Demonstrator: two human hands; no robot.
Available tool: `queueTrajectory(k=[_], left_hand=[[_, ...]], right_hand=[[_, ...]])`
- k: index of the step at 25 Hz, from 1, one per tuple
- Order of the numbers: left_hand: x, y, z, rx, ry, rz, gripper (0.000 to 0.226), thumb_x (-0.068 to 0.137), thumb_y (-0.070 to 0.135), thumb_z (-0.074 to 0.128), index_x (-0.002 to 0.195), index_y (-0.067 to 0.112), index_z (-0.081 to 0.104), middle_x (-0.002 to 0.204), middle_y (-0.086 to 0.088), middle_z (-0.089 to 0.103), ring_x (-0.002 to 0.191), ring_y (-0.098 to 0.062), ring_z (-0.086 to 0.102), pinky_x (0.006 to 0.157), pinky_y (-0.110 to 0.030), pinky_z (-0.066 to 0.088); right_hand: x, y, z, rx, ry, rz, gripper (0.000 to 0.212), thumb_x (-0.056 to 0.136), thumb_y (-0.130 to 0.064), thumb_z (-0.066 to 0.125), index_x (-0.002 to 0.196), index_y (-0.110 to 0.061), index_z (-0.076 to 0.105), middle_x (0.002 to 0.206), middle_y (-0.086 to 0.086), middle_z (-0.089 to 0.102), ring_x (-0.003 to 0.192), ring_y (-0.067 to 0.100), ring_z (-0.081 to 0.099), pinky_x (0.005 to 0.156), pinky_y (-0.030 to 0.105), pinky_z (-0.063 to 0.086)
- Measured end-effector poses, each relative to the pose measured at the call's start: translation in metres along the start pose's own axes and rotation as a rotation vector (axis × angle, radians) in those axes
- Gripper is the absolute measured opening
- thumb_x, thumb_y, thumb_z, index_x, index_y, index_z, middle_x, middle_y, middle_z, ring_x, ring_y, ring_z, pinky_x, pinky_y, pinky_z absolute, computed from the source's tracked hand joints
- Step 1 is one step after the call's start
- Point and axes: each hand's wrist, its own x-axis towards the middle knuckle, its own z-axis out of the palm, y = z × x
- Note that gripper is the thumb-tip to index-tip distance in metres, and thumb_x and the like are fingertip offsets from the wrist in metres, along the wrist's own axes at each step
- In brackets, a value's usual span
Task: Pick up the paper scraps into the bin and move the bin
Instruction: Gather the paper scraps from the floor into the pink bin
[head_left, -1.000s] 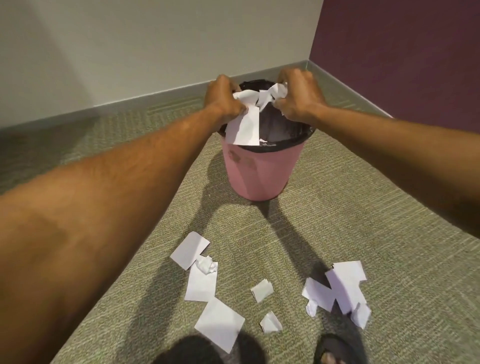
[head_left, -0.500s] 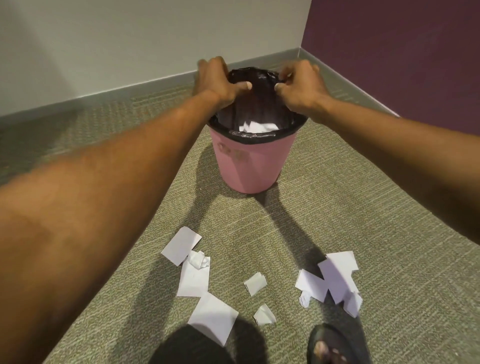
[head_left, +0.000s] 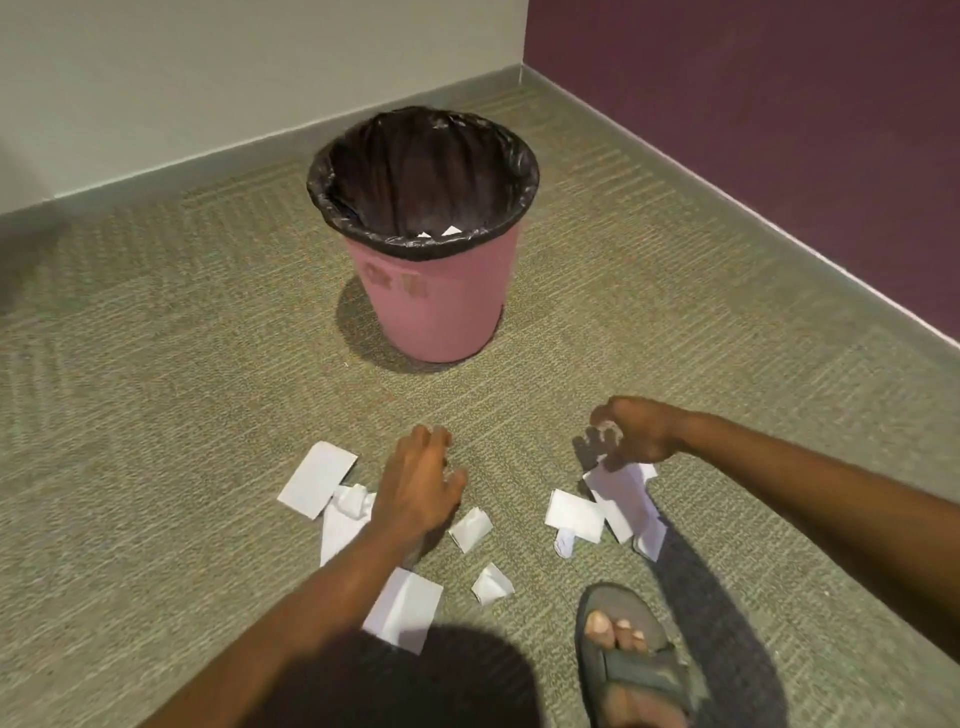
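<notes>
A pink bin (head_left: 434, 312) with a black liner stands upright on the carpet near the room's corner; a few white scraps (head_left: 441, 232) show inside it. White paper scraps lie on the floor in front of me: a left group with a flat rectangle (head_left: 317, 478), a crumpled ball (head_left: 353, 504) and a large sheet (head_left: 402, 608), two small folded bits (head_left: 470, 527) in the middle, and a right pile (head_left: 574, 514). My left hand (head_left: 415, 488) hovers open over the left group. My right hand (head_left: 631, 431) curls onto the top scrap (head_left: 621, 493) of the right pile.
My foot in a grey sandal (head_left: 628, 660) stands just below the right pile. A dark rounded shape (head_left: 405, 680), my knee or clothing, fills the bottom edge. A grey wall and a purple wall (head_left: 753, 78) meet behind the bin.
Both hands let the paper fall into the bin, left its rim and came down to the scraps on the floor. The view has tilted downward.
</notes>
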Motion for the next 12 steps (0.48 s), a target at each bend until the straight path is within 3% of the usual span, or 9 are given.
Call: queueTrajectory(k=[3, 6, 12], left_hand=[[-0.003, 0.041, 0.033, 0.086, -0.226, 0.093, 0.049, 0.088, 0.044, 0.055, 0.126, 0.015, 0.044, 0.125, -0.010, 0.049, 0.114, -0.029, 0.047, 0.094, -0.044, 0.045], [-0.002, 0.077, 0.062, 0.155, -0.375, 0.168, 0.065, 0.085, 0.052, 0.058, 0.135, 0.017, 0.038, 0.137, -0.011, 0.041, 0.124, -0.032, 0.040, 0.099, -0.048, 0.039], [-0.009, 0.111, 0.103, 0.306, -0.314, 0.301, 0.071, 0.080, 0.052, 0.066, 0.133, 0.009, 0.043, 0.135, -0.011, 0.044, 0.124, -0.031, 0.042, 0.101, -0.046, 0.036]], right_hand=[[-0.001, 0.014, 0.029, -0.091, -0.050, -0.008, 0.078, 0.072, -0.040, 0.082, 0.136, -0.015, 0.046, 0.139, 0.009, 0.048, 0.122, 0.030, 0.051, 0.092, 0.035, 0.047], [-0.001, 0.027, 0.047, -0.207, -0.005, -0.013, 0.098, 0.074, -0.045, 0.078, 0.151, -0.016, 0.026, 0.157, 0.009, 0.029, 0.139, 0.031, 0.036, 0.107, 0.040, 0.038], [-0.003, 0.041, 0.078, -0.174, 0.092, -0.015, 0.101, 0.073, -0.056, 0.075, 0.150, -0.017, 0.023, 0.155, 0.008, 0.033, 0.139, 0.031, 0.033, 0.110, 0.045, 0.033]])
